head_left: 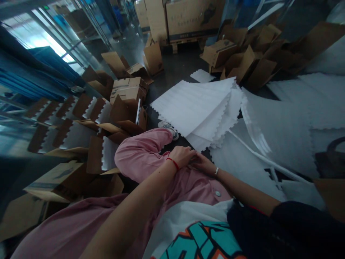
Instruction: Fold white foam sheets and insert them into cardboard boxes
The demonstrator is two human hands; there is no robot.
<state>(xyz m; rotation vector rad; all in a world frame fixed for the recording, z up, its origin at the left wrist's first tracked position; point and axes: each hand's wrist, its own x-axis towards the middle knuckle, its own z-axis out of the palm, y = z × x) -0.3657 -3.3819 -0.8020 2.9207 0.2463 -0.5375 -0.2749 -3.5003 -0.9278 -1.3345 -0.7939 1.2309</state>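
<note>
My left hand [183,155], with a red string at the wrist, rests curled on my lap in pink trousers [142,154]. My right hand [203,163], wearing a bracelet, lies against it, the fingers of both pressed together; anything between them is hidden. Just beyond the hands lies a fanned stack of white foam sheets [196,104] with wavy edges on the dark floor. My shoe [169,127] shows at the edge of that stack.
Open cardboard boxes [129,93] with white foam liners crowd the left side. More flattened and open cartons [248,57] pile up at the back right, with large boxes [188,18] on a pallet behind. Further white foam sheets [283,133] cover the floor on the right.
</note>
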